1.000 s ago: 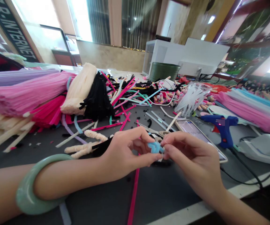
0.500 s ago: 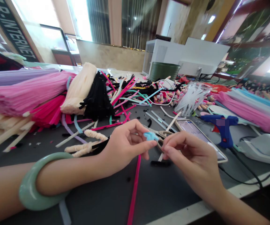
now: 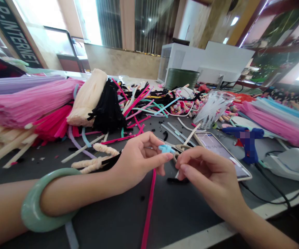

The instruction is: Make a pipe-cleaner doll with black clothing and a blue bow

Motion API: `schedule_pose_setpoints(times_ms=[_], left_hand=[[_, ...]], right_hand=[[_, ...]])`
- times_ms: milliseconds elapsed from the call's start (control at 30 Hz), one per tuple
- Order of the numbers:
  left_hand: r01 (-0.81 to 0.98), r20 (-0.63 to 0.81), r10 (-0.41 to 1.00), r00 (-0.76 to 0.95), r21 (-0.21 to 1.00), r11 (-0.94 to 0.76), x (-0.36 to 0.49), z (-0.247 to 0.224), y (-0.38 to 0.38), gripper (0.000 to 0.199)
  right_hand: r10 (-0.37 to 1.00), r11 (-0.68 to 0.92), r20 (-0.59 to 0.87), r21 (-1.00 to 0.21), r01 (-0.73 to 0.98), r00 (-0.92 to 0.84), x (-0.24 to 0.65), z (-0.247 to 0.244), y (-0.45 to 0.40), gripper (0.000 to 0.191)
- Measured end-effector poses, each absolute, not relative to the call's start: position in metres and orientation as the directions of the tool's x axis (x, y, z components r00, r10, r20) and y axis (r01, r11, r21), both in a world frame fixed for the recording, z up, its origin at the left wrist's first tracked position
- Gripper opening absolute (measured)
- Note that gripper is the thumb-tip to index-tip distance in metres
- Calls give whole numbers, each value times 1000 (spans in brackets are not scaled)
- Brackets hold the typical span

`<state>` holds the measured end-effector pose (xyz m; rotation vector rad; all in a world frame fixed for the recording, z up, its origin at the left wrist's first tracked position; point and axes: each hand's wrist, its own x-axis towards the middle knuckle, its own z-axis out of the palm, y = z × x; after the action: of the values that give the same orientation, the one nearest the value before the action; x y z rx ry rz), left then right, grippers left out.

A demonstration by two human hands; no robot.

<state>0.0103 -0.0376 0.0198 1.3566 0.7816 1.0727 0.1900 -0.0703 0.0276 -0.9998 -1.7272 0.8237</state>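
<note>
My left hand [image 3: 139,159] pinches a small twisted light-blue pipe-cleaner piece [image 3: 166,149] between thumb and fingertips, with a jade-green bangle [image 3: 42,200] on its wrist. My right hand [image 3: 208,172] sits just to the right, its fingers closed around a thin pale stem [image 3: 177,175] that shows only below the fingertips. Metal scissors [image 3: 170,147] lie on the table behind the blue piece, their looped handles almost touching my right fingers. A long pink pipe cleaner [image 3: 148,207] lies below my hands.
Bundled pink, lilac, cream and black pipe cleaners [image 3: 27,103] fill the left of the dark grey table [image 3: 180,221]. Loose stems lie behind my hands. A phone [image 3: 218,152], blue glue gun [image 3: 248,143], clear cup [image 3: 213,109] and cables lie to the right.
The blue piece has moved up and away from me, from between my fingertips towards the scissors. My hands have drawn slightly apart, and the left hand now holds it.
</note>
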Motion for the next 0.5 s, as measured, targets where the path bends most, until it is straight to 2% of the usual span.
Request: schedule_pose_setpoints(times_ms=[333,500], left_hand=[[-132,149,915,374,986,-107,10,19,-37,30],[-141,152,916,371,984,-106,10,19,-38,31]], right_hand=[[897,430,382,-871,238,-224,192,27,-70,16],[890,453,401,-831,323,-219,192,25,-71,19]])
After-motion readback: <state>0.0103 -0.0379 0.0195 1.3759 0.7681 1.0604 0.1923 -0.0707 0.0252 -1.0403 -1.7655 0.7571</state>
